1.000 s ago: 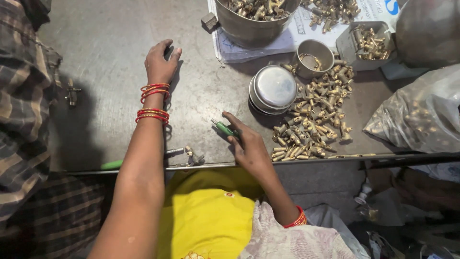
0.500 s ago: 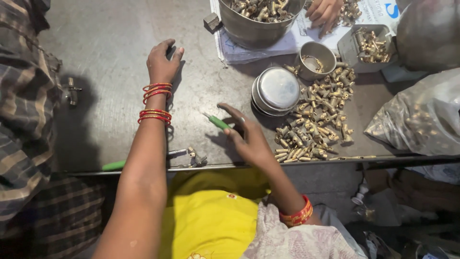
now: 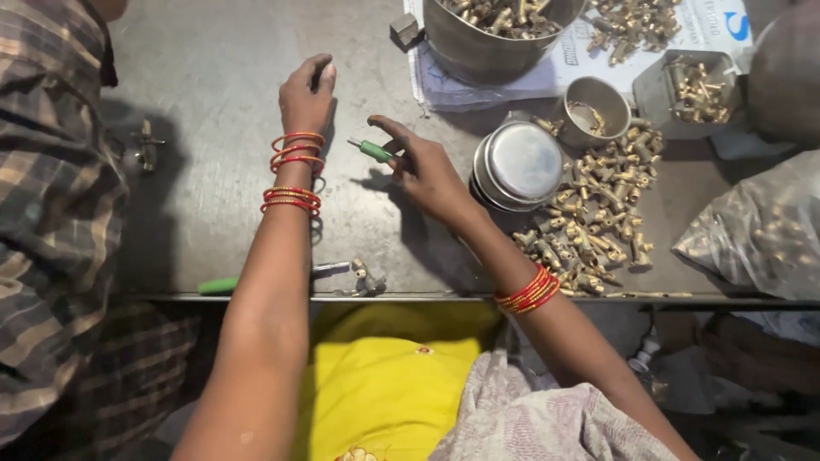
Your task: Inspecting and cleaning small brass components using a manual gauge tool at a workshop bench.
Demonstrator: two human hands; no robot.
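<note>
My right hand (image 3: 427, 171) holds a small green-handled screwdriver (image 3: 373, 151) above the grey metal table (image 3: 213, 68), its tip pointing left. My left hand (image 3: 306, 96) rests flat on the table farther back, fingers closed over a small dark part that is mostly hidden. Red and orange bangles ring both wrists. A heap of small brass fittings (image 3: 598, 213) lies just right of my right hand, beside a stack of round steel lids (image 3: 518, 164).
A second green-handled screwdriver (image 3: 224, 284) and a small brass part (image 3: 369, 277) lie at the table's front edge. At the back stand a big steel bowl (image 3: 487, 43) of fittings, a small steel cup (image 3: 596, 107) and a tin (image 3: 692, 85). A clear bag (image 3: 760, 230) sits right. A person in a checked shirt (image 3: 51, 213) stands left.
My right hand has moved forward and up the table with the screwdriver, from near the front edge toward my left hand. The other person's hand at the back is out of view now.
</note>
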